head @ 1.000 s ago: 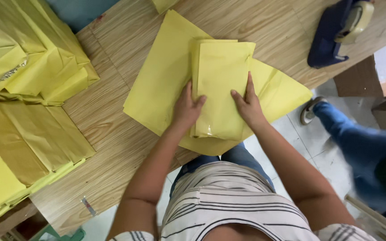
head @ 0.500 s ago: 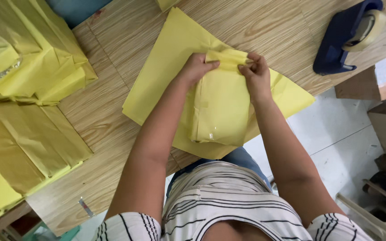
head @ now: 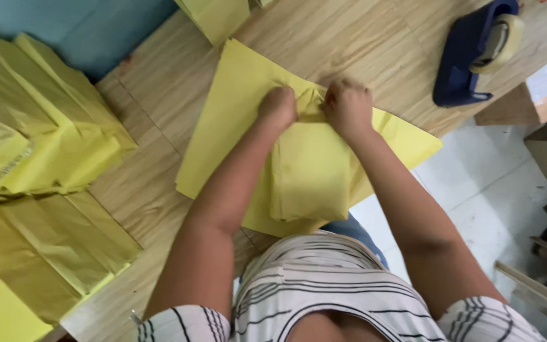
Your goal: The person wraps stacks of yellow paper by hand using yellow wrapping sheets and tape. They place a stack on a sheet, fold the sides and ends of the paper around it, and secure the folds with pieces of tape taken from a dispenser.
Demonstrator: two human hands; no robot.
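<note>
Nearest, a striped shirt (head: 324,285) and bare forearms reaching away over the table (head: 153,190) edge. Beyond, a folded yellow packet (head: 308,174) lying on a larger yellow sheet (head: 235,107), itself spread flat on the wooden table. At the packet's far edge, left hand (head: 278,107) and right hand (head: 348,107) side by side, both curled tight, each grip closed on the bunched yellow material between them. Against half a second ago: same far edge pinched, but knuckles drawn closer together and fists more fully clenched; a full second ago, palms flat and open on the packet's near end. Off to the left, stacks of yellow bags (head: 39,152), unchanged. Farther right, a dark blue tape dispenser (head: 470,54) on the table near its corner.
</note>
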